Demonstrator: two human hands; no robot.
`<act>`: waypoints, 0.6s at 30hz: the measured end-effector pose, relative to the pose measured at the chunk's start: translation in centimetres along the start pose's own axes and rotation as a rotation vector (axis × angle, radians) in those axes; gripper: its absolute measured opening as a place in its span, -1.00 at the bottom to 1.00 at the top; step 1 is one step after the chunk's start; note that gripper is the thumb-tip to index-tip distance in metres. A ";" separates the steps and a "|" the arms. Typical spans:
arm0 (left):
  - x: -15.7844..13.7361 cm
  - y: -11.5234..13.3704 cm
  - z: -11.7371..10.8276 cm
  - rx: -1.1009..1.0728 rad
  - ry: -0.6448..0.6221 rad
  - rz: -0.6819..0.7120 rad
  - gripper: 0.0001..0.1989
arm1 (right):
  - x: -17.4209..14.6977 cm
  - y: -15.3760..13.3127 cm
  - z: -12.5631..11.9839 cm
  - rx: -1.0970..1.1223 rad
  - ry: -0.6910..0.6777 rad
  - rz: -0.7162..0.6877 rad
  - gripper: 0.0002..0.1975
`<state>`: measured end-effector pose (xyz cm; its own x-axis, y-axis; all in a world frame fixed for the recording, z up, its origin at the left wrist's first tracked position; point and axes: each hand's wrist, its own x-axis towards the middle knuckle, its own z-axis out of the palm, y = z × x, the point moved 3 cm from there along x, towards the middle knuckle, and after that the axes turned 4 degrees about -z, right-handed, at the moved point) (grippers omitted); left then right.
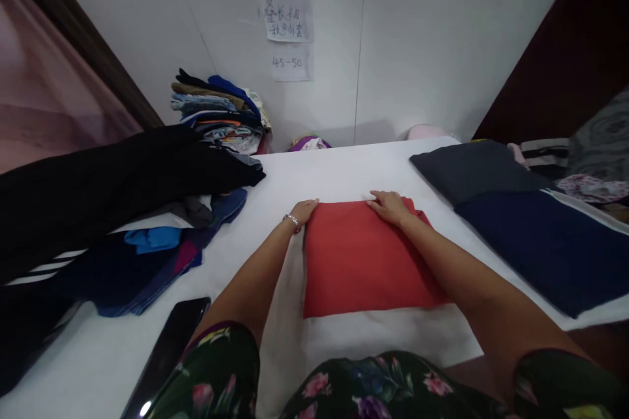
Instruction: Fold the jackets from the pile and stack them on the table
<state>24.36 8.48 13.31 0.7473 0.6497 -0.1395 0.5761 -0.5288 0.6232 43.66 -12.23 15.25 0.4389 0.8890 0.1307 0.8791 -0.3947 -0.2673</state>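
Note:
A red folded garment (366, 258) lies flat on the white table in front of me, roughly a rectangle. At its far left corner is my left hand (304, 211), closed on the cloth edge, a bracelet at the wrist. My right hand (390, 207) rests on the far edge towards the right, fingers stretched out and somewhat apart. Beside that hand, the fabric at the far right corner is a little bunched. My right forearm partly covers the garment's right side.
On the left lie a heap of dark clothes (122, 183) and a black phone-like object (167, 353). Behind stands a stack of folded clothes (219, 108). To the right are a grey folded garment (479, 170) and a navy one (545, 242). Paper notes (289, 19) hang on the wall.

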 end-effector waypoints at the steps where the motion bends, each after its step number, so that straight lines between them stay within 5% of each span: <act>1: 0.2 -0.1 -0.1 0.041 -0.013 0.015 -0.51 | 0.0 0.5 0.1 -0.033 -0.005 0.009 -0.53; 10: 1.9 -0.3 0.4 0.367 -0.020 0.075 -0.44 | -0.3 3.8 0.9 -0.062 -0.074 0.178 -0.49; 18: 1.1 0.3 0.5 0.355 0.038 -0.002 -0.53 | -0.7 3.3 0.9 -0.094 -0.029 0.177 -0.50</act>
<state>25.50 8.78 12.95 0.7370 0.6673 -0.1080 0.6619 -0.6800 0.3153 46.09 -13.95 13.46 0.5839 0.8094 0.0621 0.8027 -0.5642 -0.1932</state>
